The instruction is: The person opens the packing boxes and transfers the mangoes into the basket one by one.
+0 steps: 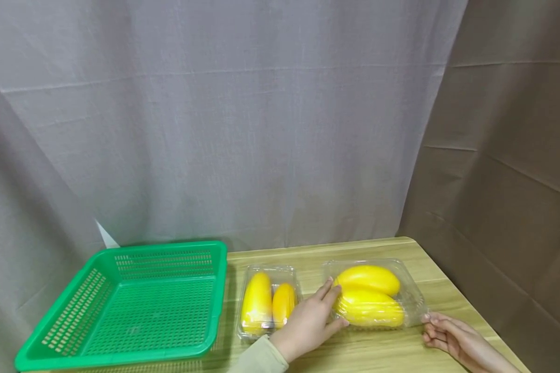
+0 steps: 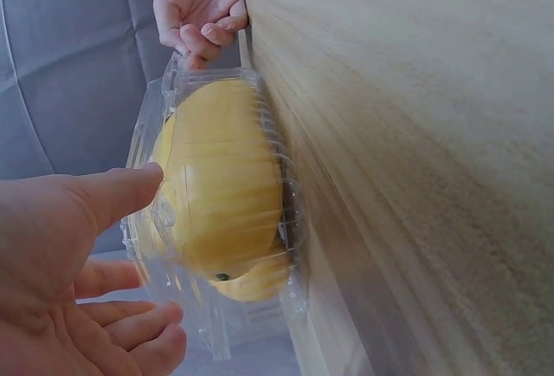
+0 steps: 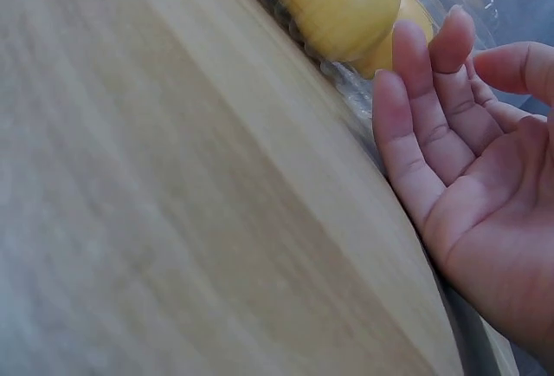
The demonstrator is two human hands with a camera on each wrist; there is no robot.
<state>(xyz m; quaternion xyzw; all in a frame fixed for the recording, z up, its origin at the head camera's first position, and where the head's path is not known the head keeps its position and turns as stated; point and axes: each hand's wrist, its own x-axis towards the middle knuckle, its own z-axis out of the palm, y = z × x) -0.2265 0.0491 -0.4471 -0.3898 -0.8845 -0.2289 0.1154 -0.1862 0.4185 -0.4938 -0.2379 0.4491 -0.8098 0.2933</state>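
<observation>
A clear plastic clamshell box (image 1: pixel 413 295) with two big yellow oblong fruits (image 1: pixel 371 307) inside sits at the right of the table. My left hand (image 1: pixel 310 318) is at its left side, fingers spread and fairly straight, thumb tip at the lid in the left wrist view. At the box's near right corner, my right hand (image 1: pixel 457 336) pinches the plastic edge between thumb and index finger; its other fingers are loosely bent. Left of my left hand stands a smaller clear box (image 1: pixel 266 331) holding two yellow fruits (image 1: pixel 257 300), partly behind that hand.
A green plastic basket (image 1: pixel 217 311) with perforated walls stands on the left part of the wooden table (image 1: pixel 308 254). Grey curtains (image 1: pixel 261 129) hang behind the table, and brown cloth (image 1: pixel 508 181) hangs along its right edge.
</observation>
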